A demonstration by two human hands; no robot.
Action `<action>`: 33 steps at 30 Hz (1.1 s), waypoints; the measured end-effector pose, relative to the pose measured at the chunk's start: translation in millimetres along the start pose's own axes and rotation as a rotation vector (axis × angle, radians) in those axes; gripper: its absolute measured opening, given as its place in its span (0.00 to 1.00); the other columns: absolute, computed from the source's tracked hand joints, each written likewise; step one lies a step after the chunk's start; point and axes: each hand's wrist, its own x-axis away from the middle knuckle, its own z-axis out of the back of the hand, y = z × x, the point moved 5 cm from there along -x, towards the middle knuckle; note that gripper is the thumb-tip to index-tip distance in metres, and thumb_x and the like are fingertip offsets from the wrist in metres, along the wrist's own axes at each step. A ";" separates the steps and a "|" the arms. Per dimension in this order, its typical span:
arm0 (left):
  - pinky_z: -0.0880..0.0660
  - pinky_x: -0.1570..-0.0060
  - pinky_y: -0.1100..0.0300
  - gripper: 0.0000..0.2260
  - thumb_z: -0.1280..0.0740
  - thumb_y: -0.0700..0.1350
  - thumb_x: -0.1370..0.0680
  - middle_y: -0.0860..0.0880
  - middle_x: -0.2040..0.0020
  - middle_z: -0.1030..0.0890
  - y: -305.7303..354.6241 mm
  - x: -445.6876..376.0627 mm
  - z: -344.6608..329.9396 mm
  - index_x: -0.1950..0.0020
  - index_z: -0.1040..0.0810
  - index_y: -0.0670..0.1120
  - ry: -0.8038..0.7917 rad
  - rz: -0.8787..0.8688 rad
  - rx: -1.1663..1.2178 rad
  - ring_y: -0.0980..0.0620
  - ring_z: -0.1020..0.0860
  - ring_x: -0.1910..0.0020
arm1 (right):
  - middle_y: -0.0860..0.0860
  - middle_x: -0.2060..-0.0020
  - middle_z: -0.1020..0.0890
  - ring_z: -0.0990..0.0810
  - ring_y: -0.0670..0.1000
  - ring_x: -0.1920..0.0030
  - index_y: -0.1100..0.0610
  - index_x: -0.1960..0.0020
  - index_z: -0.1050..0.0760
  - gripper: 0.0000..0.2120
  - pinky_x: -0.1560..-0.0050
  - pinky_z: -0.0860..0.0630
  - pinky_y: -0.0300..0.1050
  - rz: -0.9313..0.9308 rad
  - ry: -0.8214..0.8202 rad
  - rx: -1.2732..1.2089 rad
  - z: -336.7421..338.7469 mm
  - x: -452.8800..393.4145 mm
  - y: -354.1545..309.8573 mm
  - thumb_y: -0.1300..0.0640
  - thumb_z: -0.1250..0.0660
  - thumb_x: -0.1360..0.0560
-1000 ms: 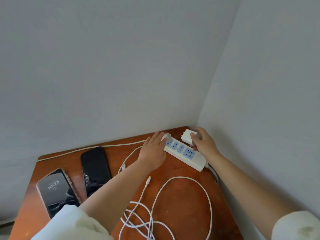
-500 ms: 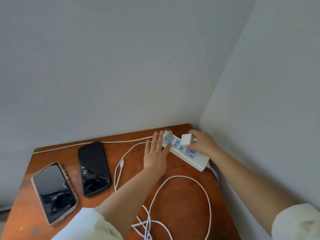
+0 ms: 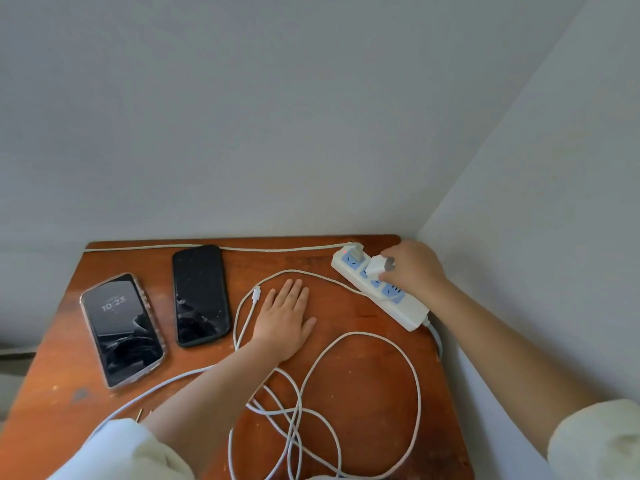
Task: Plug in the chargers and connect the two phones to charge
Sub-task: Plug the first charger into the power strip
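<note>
On a wooden corner worktop [image 3: 363, 382], the right hand [image 3: 414, 271] pinches a white charger [image 3: 379, 266] over the power strip [image 3: 408, 311], left hand [image 3: 285, 322] flat and open; prongs should align squarely before pressing.

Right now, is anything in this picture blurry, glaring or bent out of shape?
Head view: soft, even daylight, no harsh shadows; the table edges bow outward from the wide-angle lens; both phones' dark screens carry faint reflections, the left phone showing a readable clock, the right phone blank; the right hand and its charger look slightly soft.
</note>
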 end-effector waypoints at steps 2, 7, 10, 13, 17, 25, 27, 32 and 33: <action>0.63 0.30 0.53 0.26 0.54 0.57 0.21 0.48 0.24 0.56 -2.5 1.3 -1.9 0.27 0.58 0.48 0.011 0.005 0.004 0.50 0.60 0.26 | 0.57 0.47 0.19 0.21 0.56 0.48 0.59 0.42 0.23 0.17 0.50 0.26 0.45 -0.001 -0.013 0.042 1.3 -1.6 -3.8 0.53 0.31 0.28; 0.66 0.33 0.56 0.26 0.54 0.57 0.21 0.49 0.24 0.56 -4.6 4.3 -6.0 0.27 0.57 0.49 0.062 0.012 0.048 0.51 0.61 0.27 | 0.55 0.48 0.19 0.21 0.54 0.49 0.58 0.43 0.23 0.16 0.54 0.25 0.44 -0.009 -0.042 0.098 2.4 -11.1 -14.9 0.50 0.35 0.27; 0.67 0.34 0.57 0.25 0.54 0.56 0.21 0.50 0.24 0.55 -6.0 5.5 -7.7 0.27 0.57 0.49 0.095 0.013 0.062 0.52 0.60 0.27 | 0.55 0.46 0.20 0.21 0.55 0.47 0.58 0.42 0.25 0.18 0.53 0.26 0.44 -0.004 0.014 0.133 3.7 -17.1 -24.8 0.49 0.33 0.28; 0.67 0.34 0.58 0.25 0.54 0.56 0.21 0.50 0.24 0.55 -7.3 5.9 -8.4 0.27 0.57 0.50 0.109 0.016 0.071 0.53 0.60 0.27 | 0.54 0.49 0.18 0.21 0.54 0.50 0.57 0.44 0.26 0.18 0.55 0.31 0.42 0.012 0.124 0.163 4.0 -14.0 -29.6 0.47 0.32 0.28; 0.67 0.34 0.58 0.25 0.55 0.56 0.21 0.50 0.24 0.55 -8.1 5.5 -10.0 0.27 0.57 0.50 0.122 0.021 0.067 0.53 0.60 0.27 | 0.53 0.49 0.19 0.23 0.53 0.48 0.56 0.44 0.25 0.16 0.47 0.34 0.47 0.024 0.246 0.188 -3.6 1.1 -24.9 0.46 0.36 0.26; 0.66 0.33 0.57 0.25 0.55 0.56 0.21 0.50 0.24 0.54 -8.6 5.0 -10.1 0.27 0.56 0.50 0.132 0.021 0.063 0.53 0.59 0.27 | 0.63 0.51 0.19 0.24 0.62 0.48 0.63 0.45 0.22 0.13 0.48 0.31 0.54 0.072 0.402 0.183 -13.2 12.1 -32.7 0.57 0.31 0.27; 0.66 0.33 0.58 0.25 0.55 0.56 0.21 0.50 0.24 0.54 -8.6 5.1 -10.0 0.27 0.56 0.50 0.138 0.020 0.066 0.53 0.59 0.27 | 0.64 0.52 0.19 0.24 0.63 0.49 0.64 0.46 0.22 0.13 0.48 0.30 0.54 0.066 0.369 0.174 -16.4 12.0 -33.6 0.58 0.32 0.27; 0.66 0.33 0.58 0.25 0.54 0.56 0.21 0.51 0.24 0.53 -9.5 5.0 -10.6 0.27 0.55 0.50 0.146 0.014 0.080 0.53 0.59 0.27 | 0.61 0.67 0.17 0.18 0.60 0.64 0.62 0.61 0.17 0.13 0.60 0.23 0.53 0.095 0.515 0.149 -14.9 19.4 -29.3 0.61 0.19 0.43; 0.66 0.33 0.58 0.25 0.54 0.56 0.21 0.51 0.24 0.53 -9.6 5.1 -10.6 0.27 0.55 0.50 0.149 0.014 0.083 0.53 0.59 0.27 | 0.61 0.67 0.17 0.18 0.60 0.64 0.62 0.60 0.17 0.14 0.60 0.23 0.53 0.098 0.525 0.142 -17.1 20.7 -28.1 0.61 0.19 0.43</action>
